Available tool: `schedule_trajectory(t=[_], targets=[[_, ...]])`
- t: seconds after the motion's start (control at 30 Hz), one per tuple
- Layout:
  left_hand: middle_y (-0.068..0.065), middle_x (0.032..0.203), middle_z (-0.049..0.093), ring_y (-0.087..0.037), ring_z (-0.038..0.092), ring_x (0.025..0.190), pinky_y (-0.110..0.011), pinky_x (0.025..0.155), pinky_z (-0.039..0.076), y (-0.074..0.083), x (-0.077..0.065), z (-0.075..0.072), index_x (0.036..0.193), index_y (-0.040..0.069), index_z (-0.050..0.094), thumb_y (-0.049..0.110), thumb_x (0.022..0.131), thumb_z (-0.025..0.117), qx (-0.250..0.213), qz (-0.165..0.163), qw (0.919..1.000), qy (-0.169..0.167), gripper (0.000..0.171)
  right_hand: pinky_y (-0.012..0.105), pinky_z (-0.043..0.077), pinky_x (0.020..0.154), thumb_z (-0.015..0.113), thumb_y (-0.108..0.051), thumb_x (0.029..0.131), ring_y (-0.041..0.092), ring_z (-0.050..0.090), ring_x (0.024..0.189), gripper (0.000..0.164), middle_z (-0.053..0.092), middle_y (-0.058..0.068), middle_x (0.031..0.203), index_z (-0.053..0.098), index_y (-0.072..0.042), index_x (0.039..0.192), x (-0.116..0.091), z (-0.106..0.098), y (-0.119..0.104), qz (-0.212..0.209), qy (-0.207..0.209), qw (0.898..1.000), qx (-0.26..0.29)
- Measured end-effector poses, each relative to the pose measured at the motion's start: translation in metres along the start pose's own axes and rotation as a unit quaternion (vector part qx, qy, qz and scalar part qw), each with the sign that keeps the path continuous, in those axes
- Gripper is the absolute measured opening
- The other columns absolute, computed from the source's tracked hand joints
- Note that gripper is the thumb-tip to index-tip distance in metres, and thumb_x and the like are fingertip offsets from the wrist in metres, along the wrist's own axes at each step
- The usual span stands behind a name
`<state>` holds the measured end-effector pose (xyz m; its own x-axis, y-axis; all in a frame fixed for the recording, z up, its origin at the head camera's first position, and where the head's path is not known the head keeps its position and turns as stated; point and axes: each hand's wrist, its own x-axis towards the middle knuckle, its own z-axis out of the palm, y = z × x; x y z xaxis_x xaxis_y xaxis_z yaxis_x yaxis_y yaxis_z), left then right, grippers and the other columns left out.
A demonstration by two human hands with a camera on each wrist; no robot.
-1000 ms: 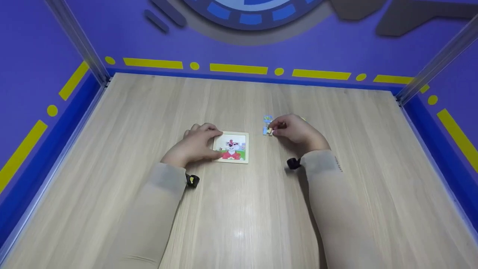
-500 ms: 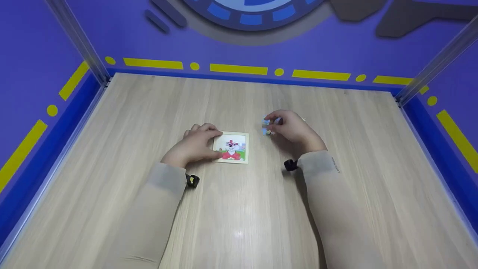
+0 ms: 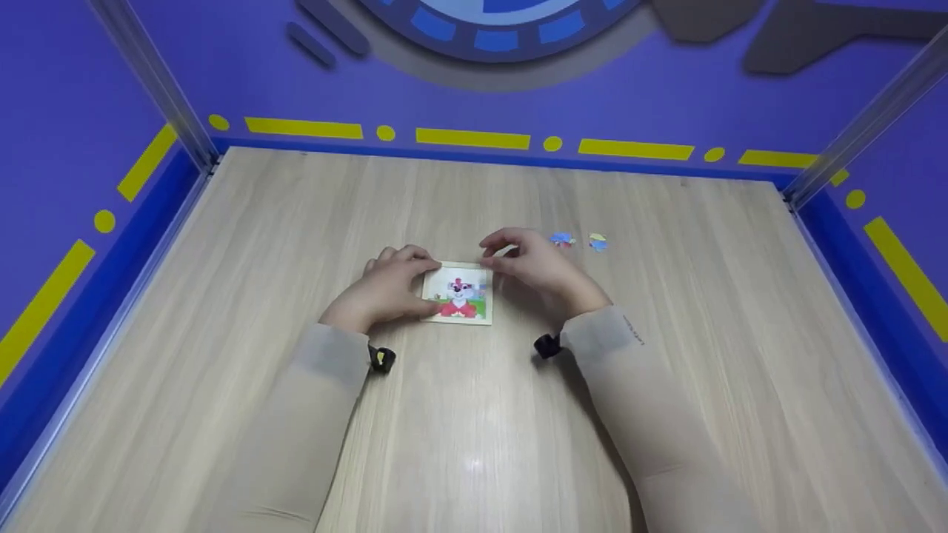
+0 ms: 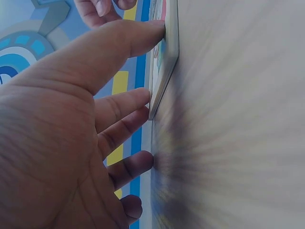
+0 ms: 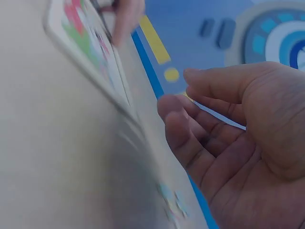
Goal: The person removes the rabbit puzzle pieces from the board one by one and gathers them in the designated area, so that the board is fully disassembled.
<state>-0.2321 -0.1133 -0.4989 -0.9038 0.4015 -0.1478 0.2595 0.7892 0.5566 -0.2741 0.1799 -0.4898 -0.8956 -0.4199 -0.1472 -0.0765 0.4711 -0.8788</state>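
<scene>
A small square framed jigsaw puzzle (image 3: 474, 291), with a red-and-white cartoon animal picture, lies on the table in the head view. My left hand (image 3: 384, 290) holds it at its left side, thumb at the lower part and forefinger at the upper corner. The left wrist view shows the thumb (image 4: 145, 37) on its edge. My right hand (image 3: 543, 268) hovers at its top right corner, thumb and forefinger bent towards each other. In the right wrist view its fingers (image 5: 178, 129) curl; I cannot tell whether a piece is between them.
To the right of the right hand lie loose puzzle pieces, one blue-and-red (image 3: 561, 239) and one yellow-and-blue (image 3: 598, 242). More pieces (image 5: 172, 202) appear blurred in the right wrist view. A purple wall (image 3: 474, 104) closes off the table's (image 3: 474, 414) far edge.
My right hand has moved left from the loose pieces to the puzzle's top right corner, uncovering two pieces behind it. My left hand and the puzzle have stayed put.
</scene>
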Motion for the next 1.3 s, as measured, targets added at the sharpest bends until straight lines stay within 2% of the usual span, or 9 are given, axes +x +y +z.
schedule_trajectory(t=[0.13,0.27,0.57,0.97,1.2,1.3], targets=[[-0.008,0.170,0.051,-0.038,0.040,0.156,-0.061,0.128,0.031,-0.001,0.000,0.000,0.162,0.015,0.063,0.042,0.090,0.089,-0.001,0.004,1.0000,0.000,0.082,0.030,0.057,0.090,0.074,-0.014,0.106,0.024,0.072,0.105,0.041,0.074,0.012,0.138,0.073,-0.009,0.147,0.000,0.015,-0.007,-0.022,-0.041,0.999,-0.017],[-0.009,0.171,0.051,-0.039,0.040,0.156,-0.063,0.128,0.030,-0.001,-0.001,-0.001,0.162,0.015,0.063,0.042,0.090,0.089,-0.002,0.005,1.0000,-0.001,0.081,0.031,0.056,0.093,0.076,-0.010,0.104,0.023,0.071,0.108,0.045,0.074,0.011,0.143,0.073,-0.011,0.149,-0.001,0.026,-0.010,-0.030,-0.055,0.997,-0.041],[-0.007,0.170,0.052,-0.037,0.040,0.154,-0.061,0.127,0.032,-0.002,-0.002,-0.001,0.162,0.016,0.063,0.044,0.089,0.090,-0.008,0.011,0.9999,-0.001,0.082,0.038,0.058,0.100,0.085,-0.017,0.100,0.023,0.071,0.114,0.056,0.064,0.010,0.152,0.069,-0.012,0.154,-0.001,0.038,-0.008,-0.039,-0.086,0.990,-0.103],[-0.007,0.170,0.051,-0.037,0.040,0.155,-0.061,0.127,0.032,0.000,-0.001,-0.001,0.161,0.016,0.064,0.044,0.090,0.090,-0.007,0.008,0.9999,0.001,0.081,0.037,0.052,0.099,0.085,-0.013,0.101,0.021,0.062,0.108,0.044,0.062,0.014,0.142,0.076,-0.007,0.143,-0.003,0.044,-0.009,-0.037,-0.072,0.983,-0.163],[-0.007,0.170,0.052,-0.036,0.041,0.153,-0.061,0.127,0.031,-0.001,0.000,0.000,0.162,0.015,0.063,0.043,0.090,0.089,-0.002,0.007,1.0000,0.001,0.082,0.030,0.051,0.086,0.085,-0.008,0.100,0.015,0.062,0.096,0.041,0.061,0.012,0.136,0.070,-0.009,0.138,-0.002,0.045,-0.010,-0.033,-0.069,0.987,-0.142],[-0.006,0.170,0.052,-0.036,0.041,0.154,-0.060,0.127,0.031,-0.001,0.000,-0.001,0.162,0.014,0.063,0.043,0.090,0.090,-0.004,0.007,1.0000,0.002,0.082,0.030,0.050,0.085,0.084,-0.005,0.100,0.016,0.060,0.095,0.040,0.061,0.012,0.131,0.066,-0.009,0.135,-0.002,0.046,-0.010,-0.041,-0.067,0.988,-0.132]])
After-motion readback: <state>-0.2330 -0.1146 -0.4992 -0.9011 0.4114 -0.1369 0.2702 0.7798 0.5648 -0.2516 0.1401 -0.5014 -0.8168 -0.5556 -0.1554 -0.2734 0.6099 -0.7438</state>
